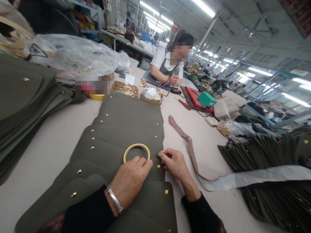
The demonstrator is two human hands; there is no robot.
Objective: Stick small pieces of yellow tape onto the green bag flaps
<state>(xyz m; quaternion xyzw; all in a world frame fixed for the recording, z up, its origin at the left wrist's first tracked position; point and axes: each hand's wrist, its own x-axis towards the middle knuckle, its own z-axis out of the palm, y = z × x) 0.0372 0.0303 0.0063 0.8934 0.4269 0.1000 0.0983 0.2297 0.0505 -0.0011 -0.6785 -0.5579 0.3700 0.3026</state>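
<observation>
My left hand (130,178) is closed on the near rim of a roll of yellow tape (136,145), just above overlapping dark olive panels (131,113). To its right, the thumb and forefinger of my right hand (173,161) pinch a small yellow piece of tape (158,154) at the right edge of a panel. Another yellow tape piece (158,166) is stuck just below those fingertips, and one more (166,192) lies nearer to me. Small shiny metal fittings (79,171) run along the panels' left side, with a few at the upper right.
Stacks of olive panels stand at the left (24,97) and right (262,152). Small boxes of gold metal parts (125,90) sit beyond the panels. A brown-and-white strip (191,152) curves across the table (194,129). A co-worker (167,64) leans on the far end.
</observation>
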